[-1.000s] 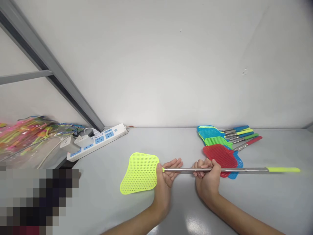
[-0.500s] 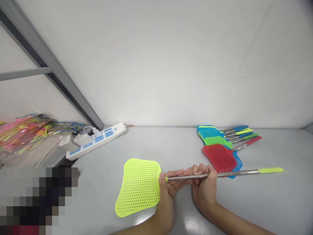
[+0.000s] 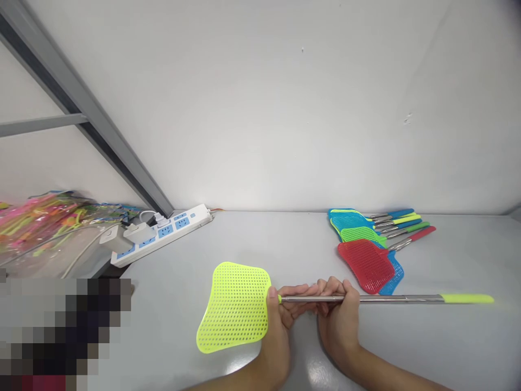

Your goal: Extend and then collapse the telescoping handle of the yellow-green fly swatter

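Note:
A yellow-green fly swatter [image 3: 235, 309] with a perforated head and a telescopic metal rod is held level above the grey table. Its head points left and its yellow grip lies far to the right. My left hand [image 3: 280, 320] is closed on the rod just beside the head, thumb at the neck. Around the middle of the rod, my right hand [image 3: 340, 315] is closed, its fingers touching the left hand's fingertips. Behind the right hand rests a red fly swatter [image 3: 366, 265] overlapping a blue swatter [image 3: 395, 277].
More swatters, among them a green one [image 3: 360, 236], are stacked toward the wall at right. A white power strip [image 3: 191, 218] with plugged-in adapters lies at back left. Bagged colourful items [image 3: 44, 220] sit beyond the grey metal frame [image 3: 109, 144].
The yellow swatter's rod now extends further right and lies more level. Its head has shifted slightly right and up. Both hands keep nearly the same place.

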A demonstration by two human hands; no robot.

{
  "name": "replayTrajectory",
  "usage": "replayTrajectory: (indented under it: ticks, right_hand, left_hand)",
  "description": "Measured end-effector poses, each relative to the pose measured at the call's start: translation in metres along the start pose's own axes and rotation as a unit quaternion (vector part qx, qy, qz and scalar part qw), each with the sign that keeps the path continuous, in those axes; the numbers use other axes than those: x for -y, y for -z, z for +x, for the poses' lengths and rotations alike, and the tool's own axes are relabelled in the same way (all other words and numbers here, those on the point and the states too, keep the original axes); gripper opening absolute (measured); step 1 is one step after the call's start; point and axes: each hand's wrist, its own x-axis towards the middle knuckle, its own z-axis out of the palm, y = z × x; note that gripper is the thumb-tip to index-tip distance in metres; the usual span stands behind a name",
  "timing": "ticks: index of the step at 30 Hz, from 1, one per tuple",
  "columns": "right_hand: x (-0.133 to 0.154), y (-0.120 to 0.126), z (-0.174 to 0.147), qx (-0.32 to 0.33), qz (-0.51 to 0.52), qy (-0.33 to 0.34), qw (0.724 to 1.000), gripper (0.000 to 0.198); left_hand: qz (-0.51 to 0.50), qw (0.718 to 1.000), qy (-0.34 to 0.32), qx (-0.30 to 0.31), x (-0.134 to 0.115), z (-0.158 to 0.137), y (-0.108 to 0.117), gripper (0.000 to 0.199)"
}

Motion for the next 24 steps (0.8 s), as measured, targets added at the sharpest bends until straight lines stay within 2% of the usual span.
replayTrajectory:
  ticks: [5, 17, 24]
  right_hand:
    - [0.0001, -0.0019, -0.0013, -0.002, 0.016, -0.003, 1.0, 0.042]
    - [0.0027, -0.0016, 0.0047, 0.033, -0.008, -0.045, 0.998, 0.038]
    - [0.0037, -0.0033, 0.0042, 0.028, 0.001, -0.045, 0.999, 0.039]
  left_hand:
    - [0.017, 1.0, -0.004, -0.003, -0.0004, -0.0001, 0.0002, 0.053]
    - [0.041, 0.997, -0.065, -0.003, -0.0021, -0.002, -0.0024, 0.047]
    - [0.058, 0.997, -0.055, -0.013, -0.0022, 0.0002, -0.0009, 0.052]
